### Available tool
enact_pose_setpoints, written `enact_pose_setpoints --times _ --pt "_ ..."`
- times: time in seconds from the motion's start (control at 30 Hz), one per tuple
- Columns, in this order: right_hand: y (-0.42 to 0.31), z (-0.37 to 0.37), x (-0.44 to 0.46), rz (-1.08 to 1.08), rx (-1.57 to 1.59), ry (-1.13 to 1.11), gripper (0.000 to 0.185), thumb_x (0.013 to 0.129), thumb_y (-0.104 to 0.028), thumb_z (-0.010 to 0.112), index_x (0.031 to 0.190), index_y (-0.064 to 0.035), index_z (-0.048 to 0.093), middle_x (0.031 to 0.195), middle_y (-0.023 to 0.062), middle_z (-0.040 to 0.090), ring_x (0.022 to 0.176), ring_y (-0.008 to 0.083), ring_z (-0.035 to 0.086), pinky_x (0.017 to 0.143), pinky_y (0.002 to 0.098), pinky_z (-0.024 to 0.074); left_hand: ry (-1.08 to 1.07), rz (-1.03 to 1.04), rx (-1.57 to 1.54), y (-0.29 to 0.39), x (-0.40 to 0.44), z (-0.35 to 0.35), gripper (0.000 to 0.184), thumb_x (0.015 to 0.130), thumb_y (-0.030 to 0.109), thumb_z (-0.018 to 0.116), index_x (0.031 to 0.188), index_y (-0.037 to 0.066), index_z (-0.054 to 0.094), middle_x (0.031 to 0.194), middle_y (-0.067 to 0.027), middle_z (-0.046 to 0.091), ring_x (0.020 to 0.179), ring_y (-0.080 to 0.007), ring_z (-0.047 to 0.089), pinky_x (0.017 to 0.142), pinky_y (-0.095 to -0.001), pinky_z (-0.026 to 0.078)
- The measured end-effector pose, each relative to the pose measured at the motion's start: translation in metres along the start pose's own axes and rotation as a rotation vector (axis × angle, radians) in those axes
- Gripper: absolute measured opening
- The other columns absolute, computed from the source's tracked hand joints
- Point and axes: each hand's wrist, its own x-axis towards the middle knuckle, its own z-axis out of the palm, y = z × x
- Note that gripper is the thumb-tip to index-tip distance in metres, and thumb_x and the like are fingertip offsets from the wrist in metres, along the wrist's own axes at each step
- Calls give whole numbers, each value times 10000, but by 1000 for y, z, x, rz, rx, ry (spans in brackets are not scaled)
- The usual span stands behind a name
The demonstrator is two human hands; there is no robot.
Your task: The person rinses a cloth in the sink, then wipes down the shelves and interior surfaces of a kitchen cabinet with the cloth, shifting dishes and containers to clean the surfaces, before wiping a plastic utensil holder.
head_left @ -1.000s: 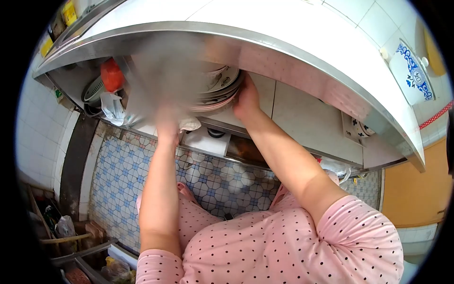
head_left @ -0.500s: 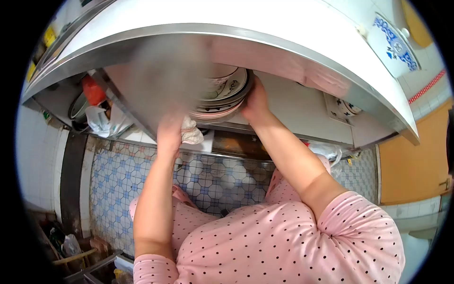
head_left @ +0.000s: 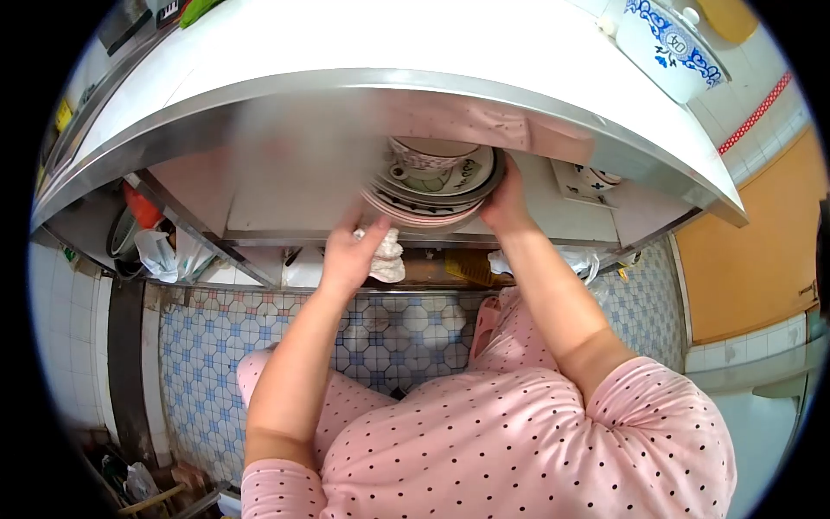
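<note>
Sleeves (head_left: pixel 661 424), pink with black dots, are covering the person's upper arms nearest the viewer. The left hand (head_left: pixel 353 251) is clutching a crumpled white cloth (head_left: pixel 386 257), its thumb pointing toward the left rim of a stack of plates (head_left: pixel 424 218); a hazy patch is blurring its fingertips. The right hand (head_left: pixel 507 201) is gripping the stack's right side. That stack is showing under the worktop (head_left: pixel 389 43), near the front of a pale shelf (head_left: pixel 562 214), and a patterned bowl (head_left: pixel 422 162) is resting on top. Farther off, a blue-and-white lidded pot (head_left: pixel 670 54) is standing on the worktop's right.
</note>
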Motion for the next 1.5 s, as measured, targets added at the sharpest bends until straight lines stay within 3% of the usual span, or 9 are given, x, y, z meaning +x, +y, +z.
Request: enact_pose_setpoints --times 0.03,0.27,0.43,0.53,0.67,1.0,1.23,1.33,1.5 --pt "-11 0 -5 23 6 99 352 1005 -286 404 1217 -66 579 1222 90 622 1143 244 567 1013 406 442 -33 -32 45 5 -1 7 752 890 331 680 1421 -97 363 1454 -247 421 1388 -289 360 1130 -339 260" --pt "-58 -57 -1 19 -42 39 465 971 -408 479 1281 -71 558 1298 99 587 1186 276 546 1016 444 437 -238 -27 132 2 -5 49 843 883 369 671 1433 -137 283 1467 -284 384 1411 -307 327 1144 -327 238" --pt "-92 -99 13 -4 -181 94 641 937 -537 516 1381 -77 472 1389 101 506 1271 284 471 1063 469 393 -346 -4 257 -4 -6 81 917 852 448 670 1475 -75 244 1244 -365 549 1189 -346 581 987 -328 434" --pt "-111 -121 18 35 -86 30 512 964 -440 498 1321 -76 539 1311 118 582 1179 292 560 983 454 464 -394 -54 211 9 -12 102 926 855 447 666 1483 -68 221 1233 -361 558 1202 -368 568 994 -334 431" --pt "-126 -109 13 11 -225 255 596 956 -510 493 1350 -63 503 1325 122 561 1187 291 548 985 464 472 -445 -157 216 9 -21 126 884 888 338 677 1504 -48 174 1415 -279 455 1297 -283 478 1070 -307 347" --pt "-139 -149 41 86 -179 148 572 974 -496 465 1349 -66 503 1333 106 562 1190 286 548 998 461 460 -389 -101 159 2 -33 145 913 881 363 675 1519 -12 140 1415 -308 430 1313 -348 457 1077 -346 352" --pt "-123 -120 -20 -169 -245 67 450 999 -367 474 1337 -72 505 1333 75 553 1191 247 534 1005 384 429 -193 -50 31 -10 -31 124 721 889 252 673 1467 12 315 1422 -229 451 1351 -294 411 1103 -359 328" --pt "-125 -101 -48 -268 -377 478 340 996 -233 483 1270 -39 536 1243 75 582 1089 222 562 918 343 448 -70 -59 -32 -6 -22 102 498 907 235 651 1331 18 507 1250 -139 594 1176 -196 532 1007 -304 406" --pt "-119 -60 -99 -956 -1147 105 232 935 -121 554 1137 -11 590 1137 95 609 991 205 575 873 318 443 170 -262 -365 9 -5 54 334 956 205 589 1210 -11 578 1063 -75 627 975 -138 580 842 -259 474"
